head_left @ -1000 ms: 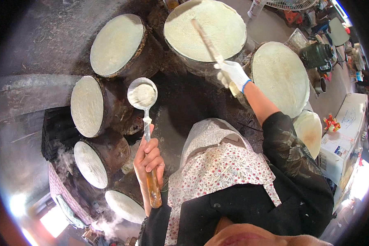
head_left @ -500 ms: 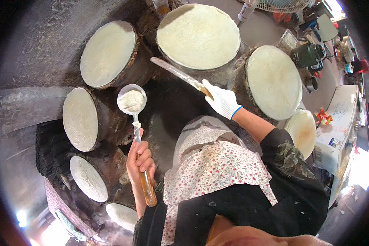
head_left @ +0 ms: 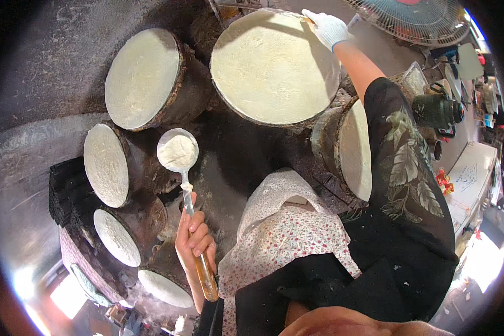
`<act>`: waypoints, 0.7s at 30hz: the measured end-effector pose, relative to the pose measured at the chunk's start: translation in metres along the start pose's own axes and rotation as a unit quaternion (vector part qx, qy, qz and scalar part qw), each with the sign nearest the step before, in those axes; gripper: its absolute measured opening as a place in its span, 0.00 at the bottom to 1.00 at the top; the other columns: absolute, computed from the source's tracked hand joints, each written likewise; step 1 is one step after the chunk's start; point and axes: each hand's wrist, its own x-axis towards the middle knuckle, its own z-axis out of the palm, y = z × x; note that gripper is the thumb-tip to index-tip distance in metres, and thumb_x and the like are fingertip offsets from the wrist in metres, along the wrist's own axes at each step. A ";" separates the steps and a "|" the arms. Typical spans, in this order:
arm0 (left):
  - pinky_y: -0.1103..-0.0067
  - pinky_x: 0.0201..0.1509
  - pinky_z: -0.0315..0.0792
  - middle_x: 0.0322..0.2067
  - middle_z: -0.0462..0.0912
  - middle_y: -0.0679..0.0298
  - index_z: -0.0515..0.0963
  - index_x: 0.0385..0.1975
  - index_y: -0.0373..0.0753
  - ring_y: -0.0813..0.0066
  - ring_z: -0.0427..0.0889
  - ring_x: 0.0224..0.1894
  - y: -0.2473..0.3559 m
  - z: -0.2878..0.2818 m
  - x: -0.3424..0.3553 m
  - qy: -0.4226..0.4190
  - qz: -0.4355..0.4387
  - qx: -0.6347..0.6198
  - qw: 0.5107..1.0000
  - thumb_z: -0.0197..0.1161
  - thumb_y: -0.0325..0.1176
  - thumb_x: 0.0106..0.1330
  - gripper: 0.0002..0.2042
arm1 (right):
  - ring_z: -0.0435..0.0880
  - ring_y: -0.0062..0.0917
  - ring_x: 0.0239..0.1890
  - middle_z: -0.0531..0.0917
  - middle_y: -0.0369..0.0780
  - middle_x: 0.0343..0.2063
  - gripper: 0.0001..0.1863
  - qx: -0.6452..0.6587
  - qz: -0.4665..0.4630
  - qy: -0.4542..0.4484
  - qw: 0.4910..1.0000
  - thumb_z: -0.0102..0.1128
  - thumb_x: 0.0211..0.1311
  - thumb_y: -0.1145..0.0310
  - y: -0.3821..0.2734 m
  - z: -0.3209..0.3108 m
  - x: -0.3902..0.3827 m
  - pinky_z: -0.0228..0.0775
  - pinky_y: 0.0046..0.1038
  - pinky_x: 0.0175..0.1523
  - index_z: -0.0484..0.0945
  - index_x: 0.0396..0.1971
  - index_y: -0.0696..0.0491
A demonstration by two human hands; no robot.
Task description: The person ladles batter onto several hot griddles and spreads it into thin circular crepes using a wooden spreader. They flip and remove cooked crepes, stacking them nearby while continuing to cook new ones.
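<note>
My left hand (head_left: 196,241) is wrapped round the wooden handle of a ladle (head_left: 188,197), whose bowl holds a lump of pale batter (head_left: 178,151). My right hand (head_left: 329,30), in a white glove, grips a long flat spatula (head_left: 283,12). Its blade points left along the far edge of a big round griddle and is hard to make out there. A pale sheet of batter (head_left: 271,73) covers that griddle's whole top. The ladle hangs over the dark gap among the griddles, touching none.
More batter-covered round griddles stand in a ring: far left (head_left: 141,78), left (head_left: 106,165), lower left (head_left: 116,237), bottom left (head_left: 165,288) and right (head_left: 356,151). A fan (head_left: 417,19), a dark green jug (head_left: 434,110) and a white box (head_left: 470,179) stand at the right.
My right hand has moved away and up with the spatula, from the near side of the big griddle to its far edge. My left hand keeps the ladle almost in place.
</note>
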 end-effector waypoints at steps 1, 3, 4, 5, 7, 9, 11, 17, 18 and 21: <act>0.92 0.12 0.62 0.29 0.65 0.68 0.57 0.75 0.28 0.94 0.61 0.16 0.000 0.001 -0.001 0.004 0.007 0.008 1.000 0.41 0.30 0.86 0.22 | 0.88 0.42 0.46 0.87 0.44 0.45 0.27 0.026 -0.023 0.025 0.999 0.56 0.76 0.54 -0.001 0.009 0.005 0.82 0.43 0.49 0.70 0.72 0.30; 0.92 0.13 0.61 0.30 0.65 0.68 0.56 0.75 0.29 0.94 0.62 0.16 -0.001 0.002 -0.001 0.001 0.012 -0.006 1.000 0.40 0.30 0.87 0.22 | 0.87 0.43 0.47 0.87 0.44 0.44 0.27 0.032 -0.004 0.014 0.999 0.57 0.76 0.54 -0.006 0.016 0.006 0.81 0.44 0.49 0.69 0.73 0.30; 0.92 0.13 0.61 0.30 0.66 0.67 0.56 0.76 0.29 0.93 0.62 0.16 -0.001 0.003 -0.001 -0.010 0.008 -0.018 1.000 0.39 0.30 0.87 0.22 | 0.87 0.44 0.47 0.86 0.44 0.44 0.28 0.034 0.007 0.008 0.999 0.57 0.76 0.53 -0.009 0.012 0.005 0.81 0.44 0.49 0.68 0.74 0.30; 0.92 0.13 0.61 0.30 0.66 0.67 0.56 0.76 0.29 0.93 0.62 0.16 -0.001 0.003 -0.001 0.003 0.013 -0.015 1.000 0.39 0.30 0.87 0.22 | 0.88 0.40 0.49 0.87 0.45 0.46 0.28 0.058 0.019 0.000 0.998 0.64 0.70 0.56 -0.012 0.004 0.002 0.81 0.40 0.50 0.75 0.69 0.39; 0.92 0.13 0.61 0.30 0.66 0.67 0.56 0.76 0.29 0.93 0.62 0.17 0.001 0.004 0.000 0.007 0.007 -0.034 0.999 0.39 0.29 0.87 0.22 | 0.88 0.44 0.48 0.88 0.48 0.46 0.25 0.092 0.005 0.011 0.996 0.62 0.68 0.59 -0.014 -0.025 0.000 0.80 0.43 0.52 0.79 0.64 0.43; 0.92 0.14 0.62 0.30 0.66 0.67 0.55 0.76 0.30 0.94 0.62 0.17 0.003 0.005 0.000 0.023 0.014 -0.019 0.999 0.39 0.29 0.87 0.22 | 0.87 0.46 0.53 0.86 0.50 0.52 0.28 0.098 -0.009 -0.025 0.995 0.55 0.70 0.62 -0.012 -0.062 0.000 0.78 0.47 0.58 0.73 0.70 0.44; 0.92 0.14 0.62 0.30 0.65 0.67 0.55 0.77 0.30 0.94 0.62 0.17 0.004 0.005 0.001 0.007 0.015 -0.033 0.999 0.40 0.29 0.86 0.23 | 0.87 0.45 0.51 0.87 0.49 0.49 0.24 0.138 -0.057 0.066 0.987 0.57 0.69 0.60 -0.012 -0.089 0.001 0.78 0.45 0.57 0.79 0.64 0.44; 0.89 0.15 0.68 0.33 0.66 0.64 0.51 0.78 0.29 0.89 0.65 0.18 0.008 0.003 0.009 -0.036 0.005 -0.049 0.998 0.38 0.27 0.86 0.24 | 0.86 0.44 0.51 0.88 0.47 0.45 0.21 0.204 -0.025 0.080 0.975 0.59 0.68 0.56 -0.027 -0.093 0.006 0.76 0.44 0.58 0.84 0.57 0.45; 0.88 0.15 0.68 0.33 0.66 0.64 0.51 0.78 0.29 0.88 0.65 0.18 0.008 0.002 0.009 -0.034 0.001 -0.063 0.997 0.38 0.28 0.86 0.24 | 0.86 0.44 0.51 0.88 0.47 0.44 0.21 0.213 -0.014 0.076 0.974 0.59 0.68 0.56 -0.031 -0.090 0.006 0.76 0.44 0.58 0.85 0.57 0.45; 0.93 0.13 0.61 0.30 0.65 0.68 0.56 0.76 0.29 0.95 0.61 0.17 0.007 -0.005 0.003 -0.026 0.001 -0.027 0.999 0.42 0.28 0.86 0.23 | 0.85 0.46 0.48 0.87 0.48 0.42 0.19 0.230 -0.052 0.113 0.965 0.61 0.66 0.58 -0.045 -0.099 0.001 0.76 0.43 0.55 0.86 0.52 0.48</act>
